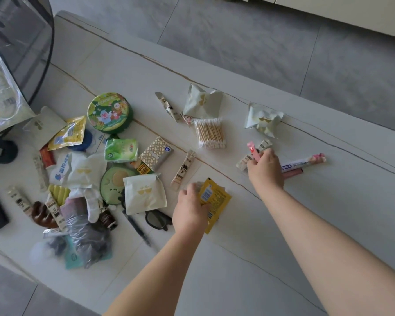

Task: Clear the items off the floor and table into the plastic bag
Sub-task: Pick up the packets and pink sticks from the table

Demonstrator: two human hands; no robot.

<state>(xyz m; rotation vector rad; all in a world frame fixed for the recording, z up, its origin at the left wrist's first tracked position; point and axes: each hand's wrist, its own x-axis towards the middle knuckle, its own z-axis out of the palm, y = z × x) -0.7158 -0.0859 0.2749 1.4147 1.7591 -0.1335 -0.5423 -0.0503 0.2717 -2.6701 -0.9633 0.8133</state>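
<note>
Two hands: left hand (190,207) on one yellow packet (214,202), right hand (265,166) pinching one pink tube (253,150).

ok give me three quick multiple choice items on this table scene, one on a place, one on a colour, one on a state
1. Where does the cotton swab pack lie?
A. under the round tin
B. between the two hands
C. beyond the hands

2. What colour is the sachet at the left hand?
A. yellow
B. blue
C. white

3. What is the right hand doing?
A. resting flat and open
B. gripping a pink stick
C. holding glasses

Answers: 1 C, it sits farther up the table; 2 A, its printed face is yellow; 3 B, fingers curl round it.
</note>
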